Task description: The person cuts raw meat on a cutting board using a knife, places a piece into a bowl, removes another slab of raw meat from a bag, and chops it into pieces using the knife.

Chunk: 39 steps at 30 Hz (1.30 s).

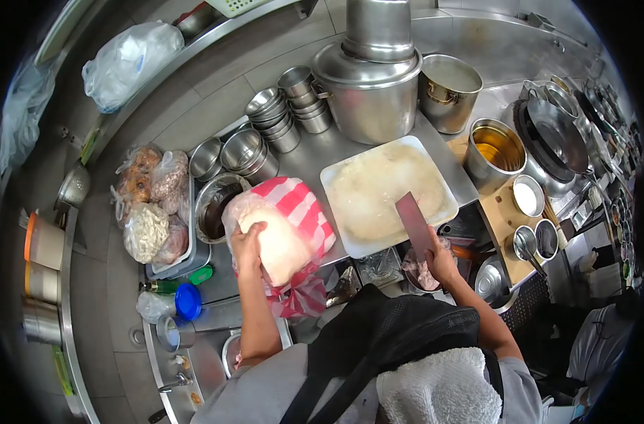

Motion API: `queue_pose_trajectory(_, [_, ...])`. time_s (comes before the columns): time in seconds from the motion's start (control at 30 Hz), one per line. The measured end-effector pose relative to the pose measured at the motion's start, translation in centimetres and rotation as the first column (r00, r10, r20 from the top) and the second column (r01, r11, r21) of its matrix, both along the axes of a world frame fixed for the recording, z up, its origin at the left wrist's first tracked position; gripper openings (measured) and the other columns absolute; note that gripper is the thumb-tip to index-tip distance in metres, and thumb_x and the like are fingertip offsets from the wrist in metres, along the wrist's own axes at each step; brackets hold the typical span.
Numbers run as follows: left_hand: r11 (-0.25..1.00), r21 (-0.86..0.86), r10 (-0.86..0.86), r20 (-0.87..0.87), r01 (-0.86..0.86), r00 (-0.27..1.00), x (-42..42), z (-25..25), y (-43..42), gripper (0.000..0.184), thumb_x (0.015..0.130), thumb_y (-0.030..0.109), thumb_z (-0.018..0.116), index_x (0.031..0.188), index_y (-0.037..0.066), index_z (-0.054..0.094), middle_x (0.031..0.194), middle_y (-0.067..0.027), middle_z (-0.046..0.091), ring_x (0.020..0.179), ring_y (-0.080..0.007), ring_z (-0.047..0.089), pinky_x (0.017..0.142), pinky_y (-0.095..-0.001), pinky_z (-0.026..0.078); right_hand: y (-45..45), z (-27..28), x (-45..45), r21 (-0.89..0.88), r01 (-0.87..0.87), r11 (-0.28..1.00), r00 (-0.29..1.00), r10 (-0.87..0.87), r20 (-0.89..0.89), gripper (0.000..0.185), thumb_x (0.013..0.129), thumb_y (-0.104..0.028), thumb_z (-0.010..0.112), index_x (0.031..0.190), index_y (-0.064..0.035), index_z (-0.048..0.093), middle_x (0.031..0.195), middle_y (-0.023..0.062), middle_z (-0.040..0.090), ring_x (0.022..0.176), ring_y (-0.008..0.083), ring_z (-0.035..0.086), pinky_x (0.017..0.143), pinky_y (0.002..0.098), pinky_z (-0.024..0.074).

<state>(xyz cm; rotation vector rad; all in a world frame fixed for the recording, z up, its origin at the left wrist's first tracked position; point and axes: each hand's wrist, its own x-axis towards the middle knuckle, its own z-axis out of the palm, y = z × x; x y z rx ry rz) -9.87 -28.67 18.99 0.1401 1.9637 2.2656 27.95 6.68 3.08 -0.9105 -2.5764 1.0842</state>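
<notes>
A large pale, smooth block [279, 247] lies partly out of a red-and-white striped plastic bag [304, 205] on the steel counter. My left hand [248, 247] grips the block's left side, its thumb on top. In my right hand [440, 261] is a cleaver [412, 225], its handle inside my closed fingers and its blade angled up and left. The blade is above the near right part of a white tray [357, 249]. A pale, whitish mass fills that tray. Below my right hand, raw meat [421, 274] shows in a container, partly hidden.
Stacked steel pots [269, 116] and a large lidded pot [368, 95] stand at the back. A pot of amber liquid [497, 152] is on the right, near a wooden board [502, 212]. Bagged food [149, 230] fills a tub on the left. Another person [597, 343] is at lower right.
</notes>
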Motion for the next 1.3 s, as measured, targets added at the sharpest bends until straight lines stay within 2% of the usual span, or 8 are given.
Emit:
queue_pose_trajectory(0.27, [0.819,-0.556,-0.320,-0.237,0.141,0.917,-3.4,1.6,0.6,0.061,0.075,0.012,0.093,0.126,-0.004,0.065,0.104,-0.0124,0.077,0.090,-0.0237,0.074,0.084,-0.0354,0.060,-0.6,1.2,0.1,0.021,0.033,0.999,0.999,-0.034,0.041,0.084,0.104,-0.013,0.060,0.176,-0.0241,0.019,0.104,0.0397,0.072,0.091,0.0574,0.072,0.083,0.0641,0.0542])
queue_pose_trajectory(0.33, [0.606,-0.768,-0.484,-0.151,0.206,0.862,-4.2,2.7,1.5,0.067,0.076,0.014,0.095,0.132,-0.003,0.061,0.104,-0.0123,0.076,0.086,-0.0233,0.074,0.079,-0.0357,0.061,-0.3,1.2,-0.1,-0.057,0.036,0.998,0.996,-0.031,0.079,0.090,0.102,-0.011,0.063,0.177,-0.0280,0.016,0.122,0.0372,0.071,0.105,0.0559,0.071,0.091,0.0622,0.0546])
queue_pose_trajectory(0.5, [0.532,-0.773,-0.382,0.147,0.347,0.912,-6.4,1.8,1.9,0.065,0.082,0.020,0.093,0.133,-0.006,0.063,0.104,-0.0135,0.076,0.079,-0.0195,0.074,0.066,-0.0351,0.060,0.2,2.3,-0.4,-0.076,0.015,0.997,0.995,-0.008,0.098,0.090,0.102,-0.009,0.062,0.176,-0.0273,0.015,0.122,0.0394,0.070,0.105,0.0568,0.071,0.090,0.0623,0.0550])
queue_pose_trajectory(0.67, [0.676,-0.728,-0.486,-0.325,0.113,0.811,-9.8,-8.2,-2.4,0.052,0.083,0.025,0.092,0.120,-0.005,0.071,0.099,-0.0134,0.077,0.086,-0.0300,0.075,0.079,-0.0440,0.061,0.0,1.4,-0.2,-0.070,0.028,0.997,0.997,-0.023,0.071,0.090,0.103,-0.009,0.063,0.176,-0.0272,0.015,0.120,0.0393,0.071,0.106,0.0569,0.071,0.091,0.0612,0.0553])
queue_pose_trajectory(0.83, [0.402,-0.885,-0.288,-0.365,-0.234,0.885,-5.6,-9.8,-4.6,0.048,0.083,0.022,0.092,0.119,-0.004,0.072,0.107,-0.0150,0.078,0.089,-0.0298,0.073,0.083,-0.0455,0.059,0.1,1.6,-0.3,-0.064,0.035,0.997,0.999,-0.032,0.035,0.087,0.104,-0.011,0.063,0.176,-0.0265,0.017,0.113,0.0382,0.072,0.101,0.0561,0.072,0.090,0.0609,0.0547])
queue_pose_trajectory(0.9, [0.843,-0.501,0.033,-0.313,-0.195,0.949,-5.5,-12.3,-6.1,0.050,0.080,0.016,0.094,0.121,-0.003,0.072,0.112,-0.0141,0.079,0.093,-0.0318,0.075,0.085,-0.0461,0.060,0.1,1.8,-0.2,-0.119,0.026,0.993,0.997,-0.017,0.075,0.088,0.104,-0.011,0.064,0.177,-0.0263,0.016,0.122,0.0383,0.071,0.108,0.0556,0.071,0.093,0.0580,0.0556])
queue_pose_trajectory(1.1, [0.970,-0.235,-0.034,0.124,0.062,0.992,2.2,-18.2,-9.9,0.089,0.081,0.006,0.093,0.156,-0.006,0.047,0.140,-0.0166,0.067,0.127,-0.0264,0.066,0.105,-0.0384,0.056,0.4,-0.2,-0.3,-0.055,-0.003,0.998,0.999,0.001,-0.037,0.089,0.102,-0.010,0.062,0.176,-0.0278,0.016,0.096,0.0375,0.073,0.089,0.0563,0.072,0.078,0.0638,0.0529])
queue_pose_trajectory(1.3, [0.991,0.052,0.119,0.082,-0.124,0.989,3.8,-14.9,-6.0,0.070,0.084,-0.001,0.084,0.146,-0.010,0.055,0.133,-0.0130,0.070,0.117,-0.0241,0.069,0.103,-0.0355,0.055,1.1,-0.4,-0.5,0.043,-0.062,0.997,0.994,0.066,-0.089,0.090,0.101,-0.010,0.063,0.177,-0.0269,0.015,0.107,0.0381,0.073,0.096,0.0565,0.072,0.083,0.0619,0.0557])
